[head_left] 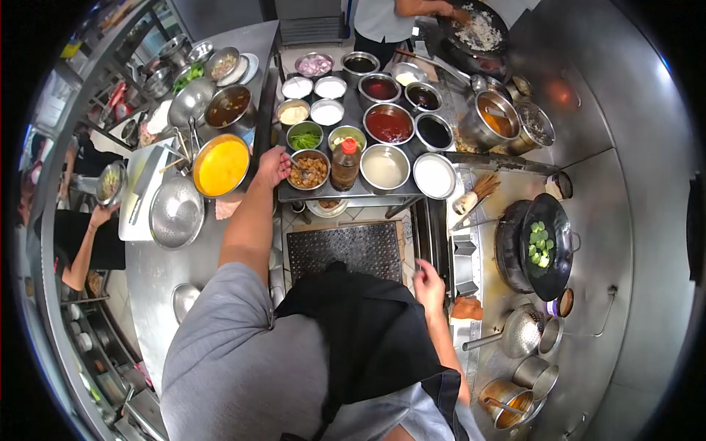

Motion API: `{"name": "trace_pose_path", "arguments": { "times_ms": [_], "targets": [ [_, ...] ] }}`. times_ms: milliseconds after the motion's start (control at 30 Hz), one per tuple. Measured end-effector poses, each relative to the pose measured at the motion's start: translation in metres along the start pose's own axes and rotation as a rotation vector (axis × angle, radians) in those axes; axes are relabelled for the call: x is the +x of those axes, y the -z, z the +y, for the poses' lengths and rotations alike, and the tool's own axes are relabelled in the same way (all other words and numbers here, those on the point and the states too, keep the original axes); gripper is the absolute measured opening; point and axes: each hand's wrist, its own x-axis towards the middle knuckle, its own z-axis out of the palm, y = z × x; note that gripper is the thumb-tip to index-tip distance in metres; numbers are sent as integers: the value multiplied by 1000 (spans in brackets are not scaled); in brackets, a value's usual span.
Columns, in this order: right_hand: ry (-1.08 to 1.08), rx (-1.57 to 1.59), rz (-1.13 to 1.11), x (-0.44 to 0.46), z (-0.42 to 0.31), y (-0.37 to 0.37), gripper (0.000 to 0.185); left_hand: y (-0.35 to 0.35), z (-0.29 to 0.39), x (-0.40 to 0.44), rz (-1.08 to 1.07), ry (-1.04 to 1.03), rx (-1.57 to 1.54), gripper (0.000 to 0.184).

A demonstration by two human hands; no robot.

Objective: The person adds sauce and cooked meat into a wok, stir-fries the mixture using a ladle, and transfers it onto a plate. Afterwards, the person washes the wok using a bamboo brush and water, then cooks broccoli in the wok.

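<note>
My left hand is closed at the left rim of a steel bowl of brown diced food, fingers pinched at the handle end of a spoon whose head rests in the food. Right of that bowl stands a sauce bottle with a red cap; behind the bowl is a bowl of chopped greens. Low beside my body, my right hand holds nothing, with its fingers loosely apart. Nearest to it is the edge of the stove counter, where an orange-brown cloth lies.
Several bowls of sauces and powders crowd the stand ahead, including red sauce. On the right, a wok holds green vegetable pieces beside a perforated ladle. The left counter carries a pot of yellow liquid. Two co-workers stand nearby, one at another wok.
</note>
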Motion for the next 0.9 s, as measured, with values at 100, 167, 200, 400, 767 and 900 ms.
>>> {"name": "trace_pose_path", "arguments": {
  "times_ms": [100, 167, 200, 400, 767, 900],
  "targets": [
    [93, 91, -354, 66, -52, -59, 27, -8, -3, 12, -3, -162, 280, 14],
    [181, 8, -413, 100, -83, -99, 31, -6, -20, 29, 19, -490, 758, 29],
    [261, -99, -410, 114, -95, -120, 34, -8, -26, 15, -17, -744, 857, 25],
    [385, -307, -503, 155, -150, -206, 54, -7, -7, -108, 126, -1102, 956, 19],
    [-249, 343, -715, 189, -156, -275, 68, 7, -33, -62, 125, -1137, 923, 20],
    [-185, 322, -674, 187, -150, -282, 69, 6, -44, -51, 172, -943, 904, 24]
  ]
}}
